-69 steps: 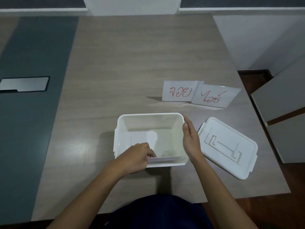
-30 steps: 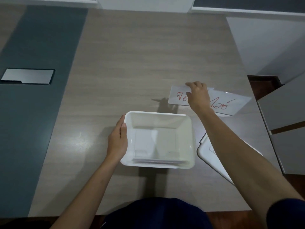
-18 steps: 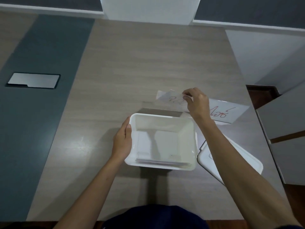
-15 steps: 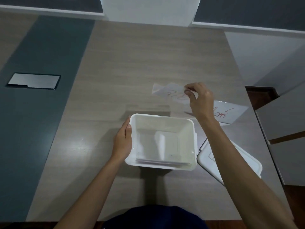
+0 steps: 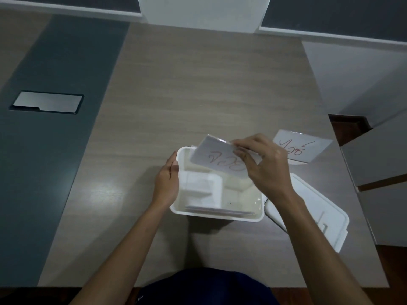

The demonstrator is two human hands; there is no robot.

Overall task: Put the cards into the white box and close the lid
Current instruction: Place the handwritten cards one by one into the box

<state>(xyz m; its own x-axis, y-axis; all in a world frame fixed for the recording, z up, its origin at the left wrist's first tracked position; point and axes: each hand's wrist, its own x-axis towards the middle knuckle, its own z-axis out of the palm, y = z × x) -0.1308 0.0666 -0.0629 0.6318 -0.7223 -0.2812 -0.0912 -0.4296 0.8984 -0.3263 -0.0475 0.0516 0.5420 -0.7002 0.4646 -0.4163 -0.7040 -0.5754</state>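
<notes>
The open white box [image 5: 217, 215] stands on the table in front of me. My left hand [image 5: 166, 180] grips its left wall. My right hand [image 5: 263, 164] pinches a white card with red writing [image 5: 214, 156] and holds it tilted over the far half of the box. Inside, cards [image 5: 218, 209] stand against the near wall. A second card with red writing [image 5: 305, 148] lies flat on the table, right of the box and beyond it. The white lid [image 5: 317, 213] lies on the table right of the box, partly behind my right forearm.
The wooden table [image 5: 198, 89] has a dark grey strip on its left with a metal cable hatch [image 5: 47, 103]. Grey cabinets [image 5: 378, 172] stand close beyond the table's right edge. A white pillar [image 5: 203, 12] rises behind the far edge.
My right hand lifted the left card off the table and brought it toward me, over the box. My left hand moved from inside the box to its left wall and stayed there.
</notes>
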